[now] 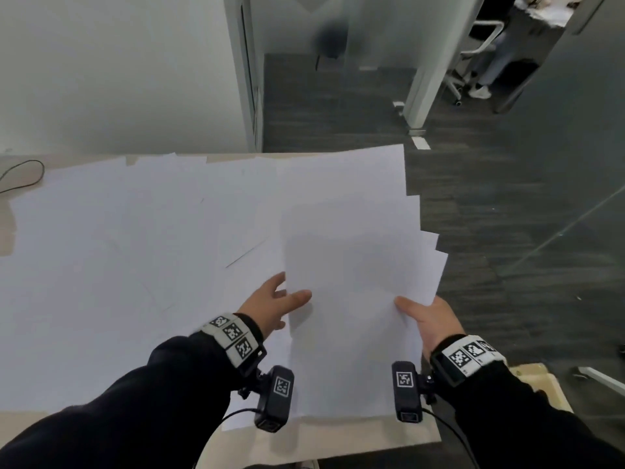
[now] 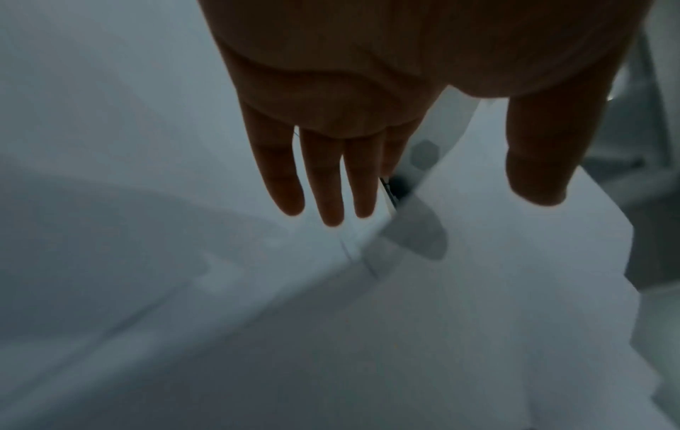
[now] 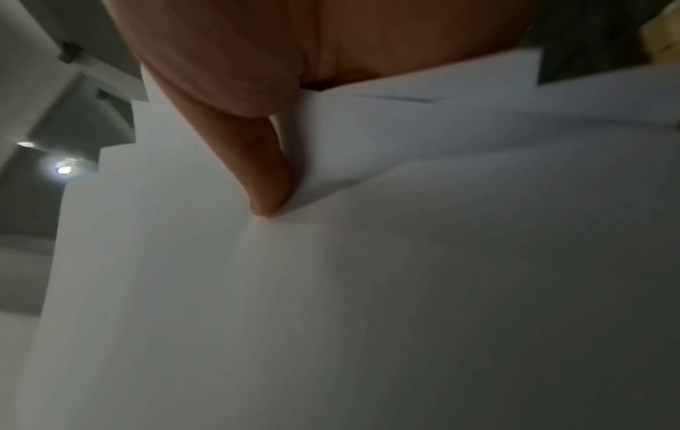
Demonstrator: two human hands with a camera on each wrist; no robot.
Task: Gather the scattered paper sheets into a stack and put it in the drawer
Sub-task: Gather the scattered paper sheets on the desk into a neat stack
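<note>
R hand [image 1: 431, 319] pinching paper sheets [image 1: 355, 265], L fingers [image 2: 331, 180] flat beside

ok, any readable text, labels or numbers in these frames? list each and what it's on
None readable.
Paper sheets: blank on the sides that show.
Wrist bands and wrist cameras: black-and-white square marker patterns only, no letters or digits.
Both wrist views: hands and plain paper, no print.

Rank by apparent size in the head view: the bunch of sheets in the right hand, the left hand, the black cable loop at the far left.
1. Bunch of sheets, by far the largest.
2. Left hand.
3. Cable loop, though it lies farther from the camera, so its rank against the hand is unsure.
</note>
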